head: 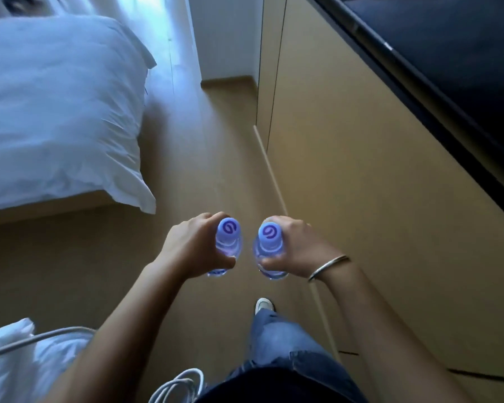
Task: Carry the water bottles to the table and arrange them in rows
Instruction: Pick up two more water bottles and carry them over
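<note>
Overhead, head view: the person looks down at both hands held out over a tan floor.
Left hand: fingers and thumb curl round the left bottle, which stands upright; the fingers' far side is hidden.
Right hand: wraps the right bottle the same way; a thin bangle sits on the wrist.
Bottles: near each other at chest front, not touching, caps with a purple swirl facing the camera; lower bodies mostly hidden by the hands.
Bed: white bedding at left, cut off by the frame.
Cabinet front: tan panels at right, under a dark, blurred edge.
Below: a jeans leg and one shoe toe; white cords at bottom, cut off.
</note>
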Demonstrator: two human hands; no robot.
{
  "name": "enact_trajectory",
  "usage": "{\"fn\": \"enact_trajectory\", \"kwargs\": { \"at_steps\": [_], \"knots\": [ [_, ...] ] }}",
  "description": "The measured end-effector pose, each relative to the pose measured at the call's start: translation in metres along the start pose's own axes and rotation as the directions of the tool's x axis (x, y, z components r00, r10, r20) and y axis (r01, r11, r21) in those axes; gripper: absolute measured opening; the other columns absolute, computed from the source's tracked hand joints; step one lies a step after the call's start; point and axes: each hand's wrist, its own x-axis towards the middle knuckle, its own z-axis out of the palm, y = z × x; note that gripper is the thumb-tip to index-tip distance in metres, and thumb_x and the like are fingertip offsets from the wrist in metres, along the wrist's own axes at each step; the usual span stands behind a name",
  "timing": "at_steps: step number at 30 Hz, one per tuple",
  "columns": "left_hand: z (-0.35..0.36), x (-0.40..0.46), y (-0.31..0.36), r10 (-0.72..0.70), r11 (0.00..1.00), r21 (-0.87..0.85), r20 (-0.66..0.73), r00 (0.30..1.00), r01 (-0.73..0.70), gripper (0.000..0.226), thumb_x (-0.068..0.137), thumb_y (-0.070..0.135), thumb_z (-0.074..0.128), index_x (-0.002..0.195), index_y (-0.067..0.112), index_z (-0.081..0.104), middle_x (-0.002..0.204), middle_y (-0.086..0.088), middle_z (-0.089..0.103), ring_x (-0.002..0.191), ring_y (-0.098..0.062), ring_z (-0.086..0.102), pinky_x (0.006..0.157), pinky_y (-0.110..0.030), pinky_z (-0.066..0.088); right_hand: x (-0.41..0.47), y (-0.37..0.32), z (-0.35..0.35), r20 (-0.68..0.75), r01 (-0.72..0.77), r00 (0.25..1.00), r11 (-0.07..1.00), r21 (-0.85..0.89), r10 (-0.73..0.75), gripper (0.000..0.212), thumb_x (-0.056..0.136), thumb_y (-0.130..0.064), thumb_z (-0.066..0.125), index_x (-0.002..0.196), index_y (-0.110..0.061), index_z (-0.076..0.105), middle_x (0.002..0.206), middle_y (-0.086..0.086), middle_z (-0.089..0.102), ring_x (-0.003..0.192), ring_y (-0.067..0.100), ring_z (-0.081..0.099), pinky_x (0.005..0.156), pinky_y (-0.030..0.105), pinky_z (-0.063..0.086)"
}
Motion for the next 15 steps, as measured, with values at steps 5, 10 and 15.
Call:
{"fn": "enact_trajectory", "kwargs": {
  "at_steps": [5, 10, 15],
  "knots": [
    [-0.018, 0.085, -0.024, -0.073, 0.996, -0.051, -0.020, 0.997, 0.071, 0.054, 0.054, 0.048, 0.072, 0.101, 0.040, 0.047, 0.090, 0.011, 0.058, 0.075, -0.018, 0.055, 0.060, -0.026, 0.035, 0.101, 0.008, -0.036, 0.080, 0.083, 0.994, 0.995, -0.056, -0.078, 0.037, 0.062, -0.032, 0.072, 0.094, -0.026, 0.053, 0.093, -0.004, 0.058, 0.080, 0.021, 0.055, 0.068, 0.029, 0.044],
    [-0.041, 0.157, -0.061, -0.130, 0.978, -0.170, -0.057, 0.990, 0.119, 0.055, 0.055, 0.041, 0.076, 0.102, 0.039, 0.050, 0.090, 0.013, 0.058, 0.076, -0.015, 0.054, 0.060, -0.026, 0.037, 0.196, 0.004, -0.054, 0.111, 0.113, 0.988, 0.994, -0.013, -0.111, 0.033, 0.064, -0.032, 0.073, 0.091, -0.026, 0.055, 0.092, -0.004, 0.060, 0.081, 0.021, 0.056, 0.072, 0.031, 0.048],
    [-0.062, 0.232, -0.116, -0.154, 0.935, -0.335, -0.092, 0.984, 0.115, 0.054, 0.055, 0.029, 0.082, 0.103, 0.029, 0.057, 0.093, 0.007, 0.065, 0.082, -0.018, 0.060, 0.072, -0.032, 0.051, 0.297, -0.012, -0.061, 0.125, 0.114, 0.985, 0.992, 0.054, -0.120, 0.033, 0.065, -0.031, 0.075, 0.084, -0.033, 0.048, 0.085, -0.009, 0.057, 0.077, 0.017, 0.055, 0.072, 0.031, 0.048]
  ]
}}
